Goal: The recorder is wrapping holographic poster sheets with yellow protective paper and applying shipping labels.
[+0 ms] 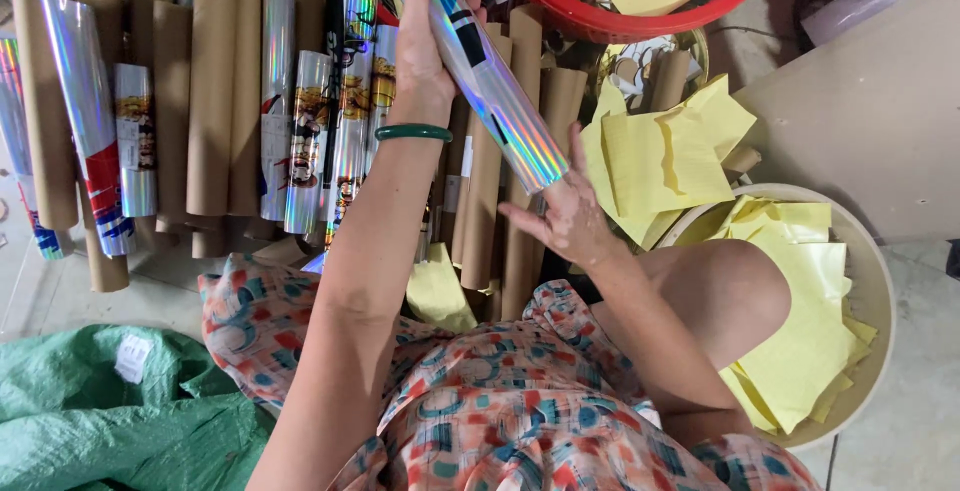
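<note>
Tube stack (215, 101): bare cardboard and foil-wrapped tubes lean in rows.
Holographic tube (480, 71): held slanted above them.
Left hand (425, 51): fingers wrapped round its upper part.
Right hand (565, 213): fingers spread, seemingly pressing its lower end.
Yellow sheets (800, 331): heaped in a round basin.
Next: the end needs even pressure.

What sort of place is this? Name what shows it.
Probably a small craft workshop on the floor: rows of cardboard tubes, shiny foil-wrapped rolls, and a bowl of yellow paper sheets.
</note>
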